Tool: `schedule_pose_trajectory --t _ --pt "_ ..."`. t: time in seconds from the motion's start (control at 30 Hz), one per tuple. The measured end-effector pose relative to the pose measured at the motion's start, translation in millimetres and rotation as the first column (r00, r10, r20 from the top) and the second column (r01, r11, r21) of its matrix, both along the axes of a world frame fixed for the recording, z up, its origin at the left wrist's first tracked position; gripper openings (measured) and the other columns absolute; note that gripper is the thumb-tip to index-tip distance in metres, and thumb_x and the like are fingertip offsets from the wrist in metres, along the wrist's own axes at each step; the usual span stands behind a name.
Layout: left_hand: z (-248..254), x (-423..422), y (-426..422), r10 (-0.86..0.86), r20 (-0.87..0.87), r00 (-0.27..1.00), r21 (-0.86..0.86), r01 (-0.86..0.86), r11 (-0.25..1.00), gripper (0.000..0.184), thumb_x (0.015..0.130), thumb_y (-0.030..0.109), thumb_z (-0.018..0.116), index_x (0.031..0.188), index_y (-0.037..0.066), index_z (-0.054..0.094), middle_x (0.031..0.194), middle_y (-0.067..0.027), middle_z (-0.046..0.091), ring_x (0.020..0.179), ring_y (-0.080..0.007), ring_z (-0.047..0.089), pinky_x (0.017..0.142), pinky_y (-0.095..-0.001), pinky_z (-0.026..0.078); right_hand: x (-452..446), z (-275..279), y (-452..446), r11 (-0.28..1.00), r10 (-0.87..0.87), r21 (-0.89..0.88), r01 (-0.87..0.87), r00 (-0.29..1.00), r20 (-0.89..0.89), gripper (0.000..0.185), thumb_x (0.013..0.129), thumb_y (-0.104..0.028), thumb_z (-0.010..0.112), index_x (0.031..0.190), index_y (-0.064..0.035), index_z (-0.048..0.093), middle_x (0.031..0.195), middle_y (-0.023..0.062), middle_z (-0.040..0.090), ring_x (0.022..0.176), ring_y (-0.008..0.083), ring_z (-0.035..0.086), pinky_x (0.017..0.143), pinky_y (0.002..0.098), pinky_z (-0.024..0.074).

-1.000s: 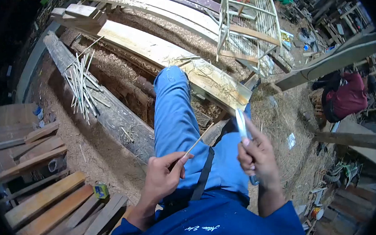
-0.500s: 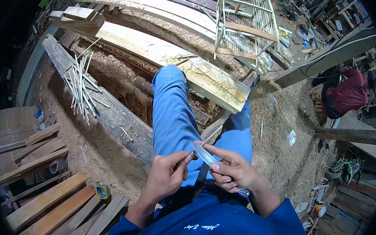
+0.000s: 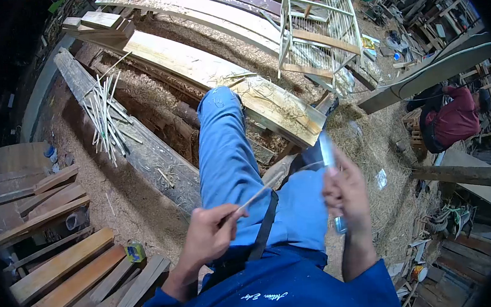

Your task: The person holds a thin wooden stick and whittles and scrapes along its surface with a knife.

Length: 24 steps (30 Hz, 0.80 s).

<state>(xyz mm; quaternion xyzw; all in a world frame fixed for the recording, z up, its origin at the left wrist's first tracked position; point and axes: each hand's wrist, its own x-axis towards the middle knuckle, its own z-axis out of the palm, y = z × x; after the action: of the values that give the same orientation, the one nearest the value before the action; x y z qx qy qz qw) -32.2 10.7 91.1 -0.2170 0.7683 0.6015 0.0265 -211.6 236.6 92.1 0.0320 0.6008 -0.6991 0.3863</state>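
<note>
My left hand [image 3: 214, 234] pinches a thin wooden stick [image 3: 257, 194] between thumb and fingers, and the stick points up and to the right over my lap. To the right, my right hand [image 3: 345, 192] is closed round a knife [image 3: 327, 151] with its blade pointing up. Knife and stick are apart. Both the hand and the blade look smeared by motion. A bundle of thin sticks [image 3: 106, 115] lies on a weathered plank [image 3: 141, 153] at the left.
A pale board [image 3: 192, 62] with shavings runs past my knee. Beyond it stands a slatted wooden cage [image 3: 322, 32]. A person in a dark red top [image 3: 453, 120] crouches at the right. Wood pieces [image 3: 64, 266] and a yellow-green tape measure [image 3: 135, 253] lie at the lower left.
Half a second ago the knife blade was against the stick near my left hand. My right hand has since moved right and up with the knife. My left hand has barely moved.
</note>
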Motion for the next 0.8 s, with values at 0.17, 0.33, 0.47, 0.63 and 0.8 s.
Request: schedule_pose_trajectory --t 0.17,0.33,0.47,0.63,0.8 --pt "-1 -2 3 0.068 0.088 0.994 0.054 -0.073 0.996 0.02 0.102 0.008 0.059 0.096 -0.001 0.076 0.055 -0.0018 0.058 0.051 -0.0056 0.055 0.048 -0.0256 0.041 5 18 -4 0.974 0.199 -0.123 -0.188 0.977 0.079 0.064 0.107 -0.019 0.054 0.164 -0.0154 0.024 0.059 -0.0033 0.037 0.042 0.0052 0.032 0.035 0.0215 0.0267" --pt "6 -8 2 0.056 0.108 0.993 0.072 -0.064 0.995 0.022 0.104 0.01 0.057 0.099 -0.002 0.075 0.056 -0.0014 0.058 0.052 -0.0064 0.056 0.049 -0.0255 0.043 32 15 -22 0.874 0.456 -0.328 -0.358 0.839 0.298 0.07 0.108 -0.016 0.05 0.166 -0.0228 0.012 0.06 -0.0021 0.039 0.044 0.0064 0.032 0.037 0.0221 0.0299" --pt "3 -10 4 0.01 0.121 0.993 0.032 -0.013 0.999 0.022 0.104 0.011 0.058 0.099 -0.001 0.075 0.056 -0.002 0.059 0.051 -0.0071 0.057 0.05 -0.0258 0.044 46 0 -31 0.795 0.591 -0.42 -0.437 0.713 0.378 0.067 0.11 -0.017 0.048 0.166 -0.0276 0.014 0.062 -0.0031 0.039 0.045 0.0043 0.032 0.037 0.021 0.0304" --pt "4 -8 5 -0.002 0.061 0.998 -0.002 0.002 1.0 0.019 0.103 0.011 0.06 0.098 0.0 0.074 0.054 -0.0022 0.058 0.049 -0.0074 0.056 0.047 -0.0272 0.043 43 7 -31 0.79 0.603 -0.39 -0.473 0.712 0.36 0.064 0.11 -0.017 0.049 0.165 -0.0278 0.019 0.063 -0.0039 0.039 0.045 0.0041 0.034 0.038 0.0207 0.0311" --pt "3 -7 5 -0.036 0.07 0.997 0.024 0.034 0.999 0.016 0.102 0.008 0.059 0.099 0.0 0.073 0.052 -0.0052 0.057 0.047 -0.0085 0.056 0.047 -0.0298 0.043 40 10 -28 0.796 0.6 -0.372 -0.477 0.705 0.379 0.063 0.109 -0.018 0.05 0.165 -0.0267 0.022 0.062 -0.0045 0.039 0.045 0.0041 0.035 0.038 0.0208 0.0323"
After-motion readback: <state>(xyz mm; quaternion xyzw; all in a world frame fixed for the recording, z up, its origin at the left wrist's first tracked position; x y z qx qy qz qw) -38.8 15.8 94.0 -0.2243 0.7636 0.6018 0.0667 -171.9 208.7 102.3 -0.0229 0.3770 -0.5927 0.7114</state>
